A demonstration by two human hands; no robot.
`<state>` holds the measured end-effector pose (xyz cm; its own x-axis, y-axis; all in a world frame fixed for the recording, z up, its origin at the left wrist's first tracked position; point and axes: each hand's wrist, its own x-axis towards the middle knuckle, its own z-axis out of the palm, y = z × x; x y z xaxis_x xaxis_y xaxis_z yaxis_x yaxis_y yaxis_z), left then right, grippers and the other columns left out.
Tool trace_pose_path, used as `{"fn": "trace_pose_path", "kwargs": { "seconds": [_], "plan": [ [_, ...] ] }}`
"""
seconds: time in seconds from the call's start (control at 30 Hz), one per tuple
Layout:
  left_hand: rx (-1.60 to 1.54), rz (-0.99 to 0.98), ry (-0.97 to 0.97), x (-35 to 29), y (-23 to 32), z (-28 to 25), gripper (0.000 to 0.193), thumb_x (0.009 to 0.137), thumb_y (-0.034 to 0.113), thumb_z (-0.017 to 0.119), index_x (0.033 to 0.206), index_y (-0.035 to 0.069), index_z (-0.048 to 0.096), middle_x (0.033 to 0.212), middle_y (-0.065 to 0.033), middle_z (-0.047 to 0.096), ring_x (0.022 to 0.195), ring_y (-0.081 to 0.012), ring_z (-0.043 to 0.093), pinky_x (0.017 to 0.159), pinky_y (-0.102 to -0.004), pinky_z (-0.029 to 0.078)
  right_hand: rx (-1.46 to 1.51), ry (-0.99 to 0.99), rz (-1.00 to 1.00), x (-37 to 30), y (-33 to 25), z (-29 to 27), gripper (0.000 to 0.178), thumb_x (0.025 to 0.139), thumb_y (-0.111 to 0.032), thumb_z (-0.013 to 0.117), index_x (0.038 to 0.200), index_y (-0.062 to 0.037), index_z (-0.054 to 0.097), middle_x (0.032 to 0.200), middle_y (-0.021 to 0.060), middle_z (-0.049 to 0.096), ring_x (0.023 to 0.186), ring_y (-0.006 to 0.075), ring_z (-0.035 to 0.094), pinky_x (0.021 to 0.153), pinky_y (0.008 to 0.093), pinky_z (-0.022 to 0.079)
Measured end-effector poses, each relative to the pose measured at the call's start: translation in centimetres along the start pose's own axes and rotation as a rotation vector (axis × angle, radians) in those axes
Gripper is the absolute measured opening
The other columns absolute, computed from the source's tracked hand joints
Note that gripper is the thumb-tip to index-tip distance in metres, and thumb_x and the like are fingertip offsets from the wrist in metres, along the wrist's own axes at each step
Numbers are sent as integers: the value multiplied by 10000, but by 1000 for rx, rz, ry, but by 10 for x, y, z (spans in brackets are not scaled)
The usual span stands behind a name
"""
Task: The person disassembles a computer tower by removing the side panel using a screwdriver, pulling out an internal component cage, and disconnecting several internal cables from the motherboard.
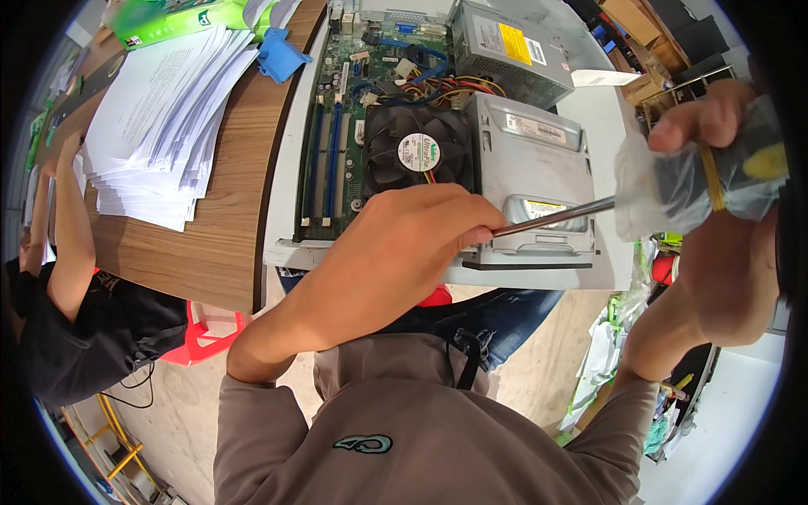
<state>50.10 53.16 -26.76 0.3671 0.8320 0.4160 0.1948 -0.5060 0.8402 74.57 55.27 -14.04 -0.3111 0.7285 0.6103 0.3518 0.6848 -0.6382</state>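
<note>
My left hand is closed, with thumb and fingers pinching one end of a slim metal screwdriver shaft. The shaft slants up to the right and meets a clear plastic bag. Around this bag runs a yellow rubber band; dark and yellow parts show through the plastic. My right hand, raised at the far right, grips the bag. What sits inside is too blurred to name. Beneath my left hand lies an open desktop computer case with a black cooling fan and a silver drive bay.
Within the case are a green motherboard, cable bundles and a power supply. On the wooden table at left lie a paper stack and a blue plastic piece. Another person in black is at the left.
</note>
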Motion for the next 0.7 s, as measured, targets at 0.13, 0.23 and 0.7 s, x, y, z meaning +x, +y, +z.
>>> {"fn": "trace_pose_path", "kwargs": {
  "seconds": [0.13, 0.23, 0.7],
  "plan": [
    [-4, -13, -16, -1, 1, -1, 139, 882, 8, 727, 1020, -12, 725, 898, -144, 719, 784, -313, 692, 691, -365, 536, 3, -9, 5, 0, -2, 0, 479, 919, -201, 704, 1273, 29, 479, 1046, 111, 584, 898, 170, 608, 736, 268, 487],
    [-7, 4, -12, -1, 1, 0, 143, 883, -2, 723, 1025, -10, 727, 902, -143, 722, 779, -314, 690, 698, -361, 535, 14, -28, 12, 3, -3, 1, 465, 911, -185, 713, 1260, 27, 489, 1041, 111, 589, 890, 164, 609, 730, 263, 487],
    [-141, -50, -68, 7, 13, 3, 146, 902, -131, 586, 989, -60, 680, 866, -142, 729, 781, -191, 699, 781, -291, 552, 253, -218, 57, 26, -20, 19, 410, 878, -112, 756, 1199, 18, 537, 1020, 108, 614, 853, 132, 614, 697, 243, 483]
  ]
}}
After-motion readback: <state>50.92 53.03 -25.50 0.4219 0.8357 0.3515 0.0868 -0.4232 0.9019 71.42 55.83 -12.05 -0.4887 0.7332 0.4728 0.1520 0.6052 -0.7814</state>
